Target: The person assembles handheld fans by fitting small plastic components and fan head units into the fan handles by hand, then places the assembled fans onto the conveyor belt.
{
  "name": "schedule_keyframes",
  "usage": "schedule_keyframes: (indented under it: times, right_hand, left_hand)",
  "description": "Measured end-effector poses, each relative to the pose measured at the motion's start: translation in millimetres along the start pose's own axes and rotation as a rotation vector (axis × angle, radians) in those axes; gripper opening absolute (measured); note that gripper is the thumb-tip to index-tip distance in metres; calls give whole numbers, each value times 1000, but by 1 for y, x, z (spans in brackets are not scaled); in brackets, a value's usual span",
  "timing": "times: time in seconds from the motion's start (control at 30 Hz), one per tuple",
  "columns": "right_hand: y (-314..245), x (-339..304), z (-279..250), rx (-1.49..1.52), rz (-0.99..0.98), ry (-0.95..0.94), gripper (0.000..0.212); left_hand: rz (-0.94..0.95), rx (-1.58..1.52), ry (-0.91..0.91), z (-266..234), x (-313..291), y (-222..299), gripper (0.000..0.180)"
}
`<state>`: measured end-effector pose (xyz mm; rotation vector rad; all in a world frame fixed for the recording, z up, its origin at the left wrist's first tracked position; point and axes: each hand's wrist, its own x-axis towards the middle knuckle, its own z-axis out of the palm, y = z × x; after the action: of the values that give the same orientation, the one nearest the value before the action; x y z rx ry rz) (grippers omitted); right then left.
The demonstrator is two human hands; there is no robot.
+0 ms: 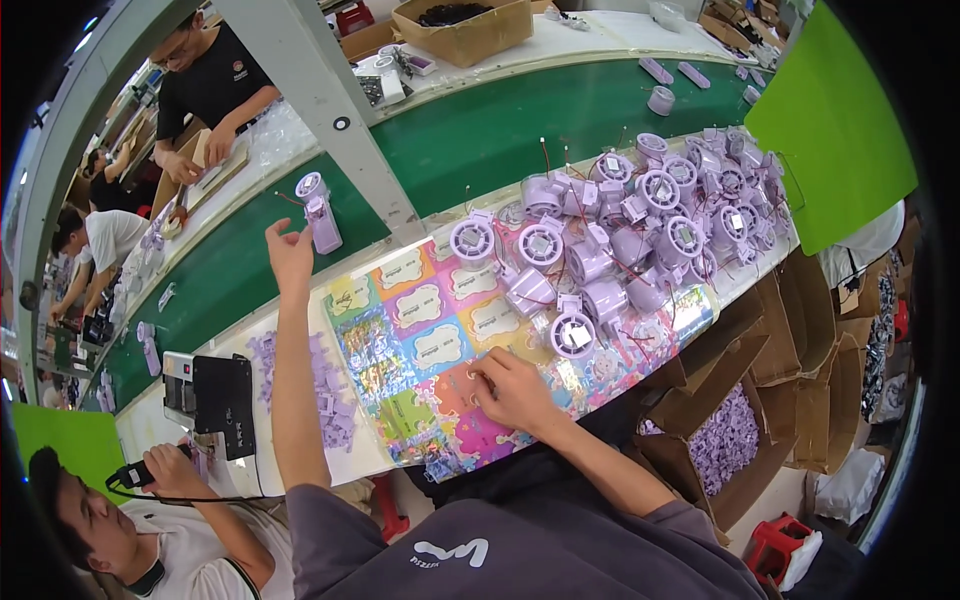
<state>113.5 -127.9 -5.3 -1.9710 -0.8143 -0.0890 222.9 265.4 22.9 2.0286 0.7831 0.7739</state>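
My left hand (291,256) reaches out over the green conveyor belt, fingers apart and holding nothing. Just beyond its fingertips is a single light-purple handheld fan (322,222) with a round head and a thin red wire, lying on the belt. Low over a colourful printed sheet (433,309), my right hand (515,392) is loosely curled, with a gap between thumb and forefinger. I see nothing in it, though its palm side is hidden. To its right, a large pile of purple fan heads (600,255) with red wires covers the bench.
A grey metal post (340,110) rises beside the belt (450,150). Purple parts (335,400) and a black device (225,405) lie left of the sheet. Cardboard boxes (720,370) stand at right. A co-worker (160,520) holds a black tool at lower left; others work across the belt.
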Motion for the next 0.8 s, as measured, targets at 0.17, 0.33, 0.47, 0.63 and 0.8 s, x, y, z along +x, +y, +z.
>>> schedule_keyframes:
  times: [0.17, 0.33, 0.47, 0.63, 0.8]
  right_hand:
    - [5, -4, -3, -27, -20, 25, 15]
    - [1, -4, 0, 1, -68, 2, 14]
    - [0, -6, -3, -29, -59, -26, 13]
    - [0, -7, 0, -47, -111, 23, 14]
    - [2, -7, 0, -65, -145, 18, 15]
  left_hand:
    - [405, 274, -238, -62, -75, 12, 41]
    - [557, 538, -397, -106, -122, -12, 37]
    - [499, 568, -470, -107, -128, -8, 25]
    - [493, 548, -490, -105, -125, -9, 17]
    - [528, 579, -487, -101, -129, 4, 15]
